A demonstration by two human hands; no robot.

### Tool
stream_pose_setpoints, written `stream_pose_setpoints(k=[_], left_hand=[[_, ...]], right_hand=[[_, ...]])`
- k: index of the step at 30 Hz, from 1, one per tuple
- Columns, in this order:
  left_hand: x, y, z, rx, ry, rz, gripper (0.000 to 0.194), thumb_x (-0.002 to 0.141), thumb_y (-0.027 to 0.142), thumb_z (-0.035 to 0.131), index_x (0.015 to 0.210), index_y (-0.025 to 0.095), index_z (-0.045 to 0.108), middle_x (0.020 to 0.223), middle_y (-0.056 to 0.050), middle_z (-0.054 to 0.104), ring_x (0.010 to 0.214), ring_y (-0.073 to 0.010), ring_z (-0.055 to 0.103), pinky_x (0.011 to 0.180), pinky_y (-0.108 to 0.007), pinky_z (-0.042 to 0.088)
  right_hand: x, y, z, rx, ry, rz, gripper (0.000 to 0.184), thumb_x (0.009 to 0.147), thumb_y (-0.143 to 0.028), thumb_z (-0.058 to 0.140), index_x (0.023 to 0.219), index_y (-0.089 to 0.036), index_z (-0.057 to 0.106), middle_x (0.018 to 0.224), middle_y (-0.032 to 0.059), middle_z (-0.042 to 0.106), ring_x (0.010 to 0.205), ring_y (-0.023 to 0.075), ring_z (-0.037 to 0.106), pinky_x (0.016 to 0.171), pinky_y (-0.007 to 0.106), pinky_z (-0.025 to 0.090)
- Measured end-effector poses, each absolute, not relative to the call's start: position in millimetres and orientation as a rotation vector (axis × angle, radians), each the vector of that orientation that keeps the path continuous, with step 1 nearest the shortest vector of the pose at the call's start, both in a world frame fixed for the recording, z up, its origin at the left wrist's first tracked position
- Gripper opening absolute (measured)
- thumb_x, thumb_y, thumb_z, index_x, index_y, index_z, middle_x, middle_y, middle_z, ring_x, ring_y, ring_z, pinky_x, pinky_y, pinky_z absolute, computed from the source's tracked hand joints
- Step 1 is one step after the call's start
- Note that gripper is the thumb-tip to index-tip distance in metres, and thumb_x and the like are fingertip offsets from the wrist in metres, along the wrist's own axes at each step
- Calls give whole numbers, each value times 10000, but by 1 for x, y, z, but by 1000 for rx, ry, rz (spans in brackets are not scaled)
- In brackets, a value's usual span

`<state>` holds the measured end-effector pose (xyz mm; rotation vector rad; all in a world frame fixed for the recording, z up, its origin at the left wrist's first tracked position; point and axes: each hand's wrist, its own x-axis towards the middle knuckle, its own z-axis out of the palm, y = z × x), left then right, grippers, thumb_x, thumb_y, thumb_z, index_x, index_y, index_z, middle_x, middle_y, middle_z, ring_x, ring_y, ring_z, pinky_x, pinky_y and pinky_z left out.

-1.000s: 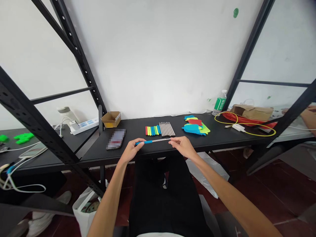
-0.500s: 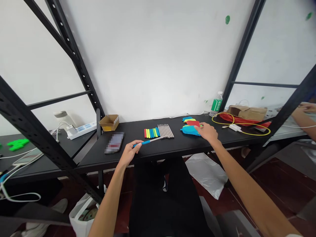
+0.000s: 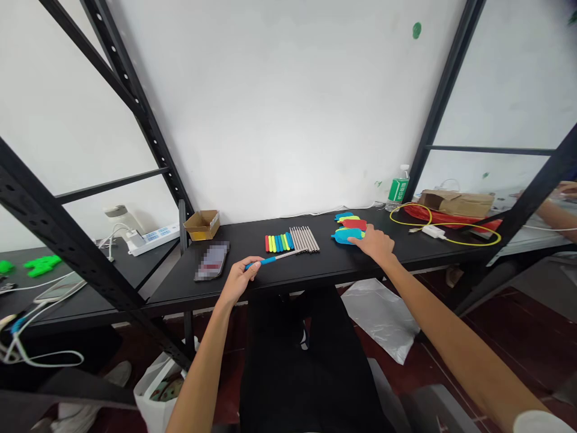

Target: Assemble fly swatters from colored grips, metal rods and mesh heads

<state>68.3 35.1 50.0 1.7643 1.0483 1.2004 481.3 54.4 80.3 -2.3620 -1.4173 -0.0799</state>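
My left hand [image 3: 240, 279] is closed around the blue handle of a thin metal rod [image 3: 286, 255], which points right over the black table. My right hand [image 3: 377, 243] is at the front of a pile of flat, paddle-shaped plastic pieces; its thumb rests on a blue paddle-shaped piece [image 3: 345, 236] and the fingers curl at its edge. Behind lie a red piece [image 3: 354, 224] and yellow-green and blue ones. Between the hands, several bare metal rods [image 3: 305, 238] lie in a row beside several coloured handles [image 3: 278, 242] in red, yellow, blue and green.
A phone [image 3: 211, 262] and a small open cardboard box [image 3: 202, 226] stand left. On the right are a water bottle [image 3: 398, 187], a yellow cable [image 3: 473, 243] and a red bag [image 3: 451, 218]. Black shelf posts [image 3: 67, 222] flank the table. Another person's arm [image 3: 552, 213] shows far right.
My right hand has let go of the rod's tip and moved right to the pile, with its thumb now on the blue paddle-shaped piece. My left hand keeps the rod.
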Motion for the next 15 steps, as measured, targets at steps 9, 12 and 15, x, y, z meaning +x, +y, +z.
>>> stream_pose_setpoints(k=[9,12,15], left_hand=[[68,35,51,1765,1047,1193,386,851,491,591,1015,155,688,582,45,429,559,-117,400,575,-239,335],[67,35,50,1764,1041,1194,377,849,484,595,1015,159,688,585,46,428,562,-116,399,578,-237,337],[67,35,50,1751,1034,1205,372,852,473,600,1025,156,688,599,44,429,568,-112,393,576,-234,333]], right_hand=[[491,59,74,-2379,-1337,44,703,766,-579,672,1304,-156,510,1164,217,653,1095,380,632,858,463,489],[498,62,74,-2306,-1316,122,654,771,-511,683,1319,-186,539,1199,194,653,1130,376,616,875,449,481],[507,61,75,-2110,-1348,225,472,813,-423,638,1204,-157,636,1095,166,701,1088,335,638,847,376,485]])
